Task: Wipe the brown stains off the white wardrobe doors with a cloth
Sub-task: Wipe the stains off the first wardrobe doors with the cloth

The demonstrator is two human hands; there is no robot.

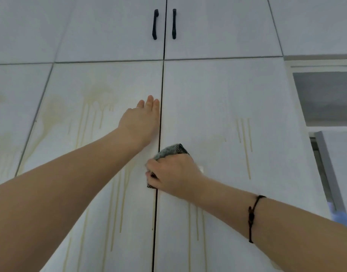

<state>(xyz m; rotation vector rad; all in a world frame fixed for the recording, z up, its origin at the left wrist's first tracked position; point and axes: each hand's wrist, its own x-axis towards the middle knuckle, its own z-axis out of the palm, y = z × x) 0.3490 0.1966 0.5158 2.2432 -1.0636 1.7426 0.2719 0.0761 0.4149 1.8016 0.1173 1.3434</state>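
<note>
A: At the gap (162, 81) between the two lower doors, where exactly, the hands?

B: Left hand (141, 122) laid flat on the lower left door (109, 79), fingers straight and close together, fingertips just beside the gap. Gripping nothing.

A: And the other?

B: Lower down, right hand (174, 173) curled round a dark checked cloth (172, 151), pressing it to the lower right door (217, 95) right at the gap. One corner of cloth poking out above the knuckles, another below the thumb and just across the gap. Black cord bracelet (254, 218) round that wrist.

A: Any marks close by?

B: Pale brown stains (99, 94) splashed on the left door, above and left of the left hand, thin runs trailing down past the forearm. More drips (245, 138) on the right door, right of the cloth and apart from it, and again below the right wrist.

A: Further out?

B: Above, two upper doors (113, 26), a pair of black handles (155, 24) either side of the gap. Faint staining on the next door leftward too. Far right, a grey recess (325, 95).
</note>
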